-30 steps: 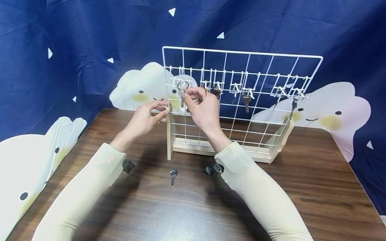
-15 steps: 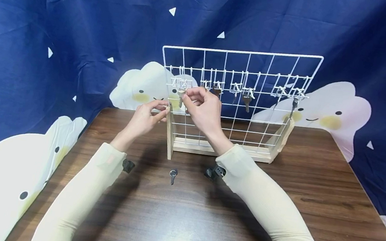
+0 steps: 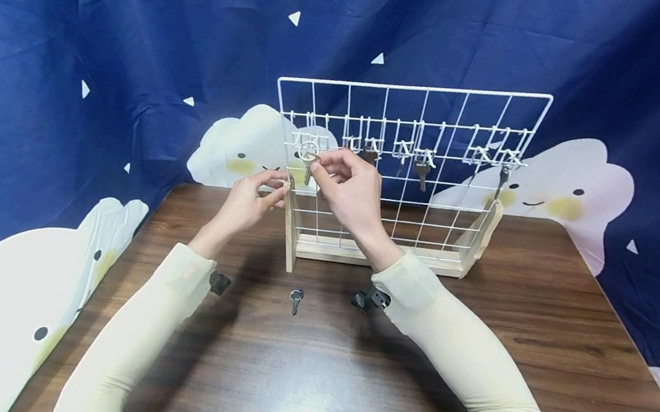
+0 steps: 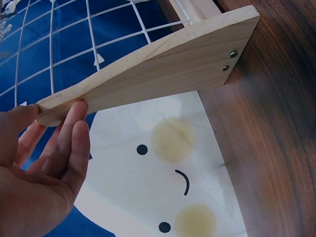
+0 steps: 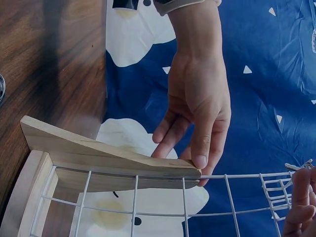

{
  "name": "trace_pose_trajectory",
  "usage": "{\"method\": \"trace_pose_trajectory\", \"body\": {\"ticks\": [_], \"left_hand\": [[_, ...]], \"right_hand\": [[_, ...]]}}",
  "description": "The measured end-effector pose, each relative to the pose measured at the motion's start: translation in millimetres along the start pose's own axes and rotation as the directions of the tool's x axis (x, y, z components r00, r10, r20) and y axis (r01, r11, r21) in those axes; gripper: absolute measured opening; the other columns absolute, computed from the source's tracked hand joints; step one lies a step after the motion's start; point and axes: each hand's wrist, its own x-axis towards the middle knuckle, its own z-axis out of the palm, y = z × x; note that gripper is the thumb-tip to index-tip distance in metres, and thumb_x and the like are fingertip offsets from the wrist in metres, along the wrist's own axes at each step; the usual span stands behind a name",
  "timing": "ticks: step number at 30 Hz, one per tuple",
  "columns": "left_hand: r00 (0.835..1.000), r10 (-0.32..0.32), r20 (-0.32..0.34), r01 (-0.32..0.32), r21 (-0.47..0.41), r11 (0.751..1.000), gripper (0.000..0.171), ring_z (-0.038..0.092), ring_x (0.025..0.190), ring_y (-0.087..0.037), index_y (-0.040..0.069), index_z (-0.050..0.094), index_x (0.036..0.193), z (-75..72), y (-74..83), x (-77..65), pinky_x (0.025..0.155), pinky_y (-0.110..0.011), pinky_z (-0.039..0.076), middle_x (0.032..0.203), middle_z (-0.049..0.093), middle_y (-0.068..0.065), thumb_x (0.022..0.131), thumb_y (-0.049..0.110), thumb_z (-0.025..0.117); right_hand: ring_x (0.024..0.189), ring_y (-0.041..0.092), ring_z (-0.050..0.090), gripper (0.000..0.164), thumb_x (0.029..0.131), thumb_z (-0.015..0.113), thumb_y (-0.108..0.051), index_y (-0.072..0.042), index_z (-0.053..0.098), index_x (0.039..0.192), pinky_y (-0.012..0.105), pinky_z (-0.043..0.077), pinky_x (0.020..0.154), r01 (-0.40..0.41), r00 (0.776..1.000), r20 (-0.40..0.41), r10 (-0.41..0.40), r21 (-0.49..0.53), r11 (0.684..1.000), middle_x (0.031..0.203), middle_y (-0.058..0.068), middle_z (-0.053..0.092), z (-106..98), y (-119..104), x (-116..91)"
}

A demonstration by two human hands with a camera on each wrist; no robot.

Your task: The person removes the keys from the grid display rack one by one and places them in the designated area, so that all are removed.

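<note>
At the left end of a white wire grid rack (image 3: 414,88), my right hand (image 3: 353,195) pinches a key on a metal ring (image 3: 308,152). The ring is in front of the leftmost white hooks; whether it touches a hook cannot be told. My left hand (image 3: 247,203) grips the upper tip of the rack's wooden side support (image 4: 163,64), thumb on one face and fingers on the other in the left wrist view. Only some right-hand fingers (image 5: 300,202) show at the right wrist view's edge. A loose key (image 3: 296,301) with a ring lies on the table before the rack.
Several other keys hang from hooks along the rack, among them a brown key (image 3: 422,173) and a dark key (image 3: 503,180) at the right end. The rack's wooden base (image 3: 330,255) stands on the brown table (image 3: 405,397). A blue cloth (image 3: 204,22) hangs behind.
The held key and its ring have shifted slightly left and down, and the ring has turned. My right wrist has moved slightly right. The left hand stays on the wooden support.
</note>
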Motion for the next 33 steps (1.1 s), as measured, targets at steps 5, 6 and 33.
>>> {"method": "trace_pose_trajectory", "body": {"ticks": [5, 6, 33], "left_hand": [[1.000, -0.001, -0.004, 0.001, 0.002, 1.000, 0.034, 0.076, 0.089, -0.035, 0.008, 0.063, 0.130, 0.3, -0.2, 0.1, 0.079, -0.043, 0.062, 0.117, 0.071, -0.020, 0.099, 0.023, 0.063], [1.000, 0.000, -0.004, 0.000, 0.003, 1.000, 0.034, 0.076, 0.089, -0.036, 0.008, 0.063, 0.130, 0.2, 0.0, 0.0, 0.078, -0.043, 0.062, 0.117, 0.071, -0.020, 0.099, 0.023, 0.063], [1.000, 0.014, -0.004, -0.014, 0.036, 0.999, 0.035, 0.075, 0.091, -0.038, 0.009, 0.062, 0.131, -0.7, -0.1, -1.2, 0.077, -0.040, 0.062, 0.119, 0.071, -0.020, 0.100, 0.024, 0.063]], "right_hand": [[0.057, 0.016, 0.067, 0.013, 0.088, 0.073, -0.014, -0.006, 0.073, 0.099, 0.024, 0.054, 0.051, 0.019, 1.000, 0.008, -0.019, 0.018, 1.000, 0.084, 0.012, 0.077, -2, -2, -2], [0.056, 0.012, 0.066, 0.013, 0.088, 0.073, -0.014, -0.006, 0.073, 0.099, 0.024, 0.054, 0.051, 0.023, 1.000, 0.008, -0.024, 0.018, 1.000, 0.084, 0.013, 0.077, -2, -3, -2], [0.053, 0.013, 0.066, 0.016, 0.088, 0.074, -0.014, -0.007, 0.072, 0.102, 0.029, 0.054, 0.052, -0.087, 0.988, 0.126, 0.087, -0.006, 0.996, 0.084, 0.016, 0.077, 0, 3, -25]]}}
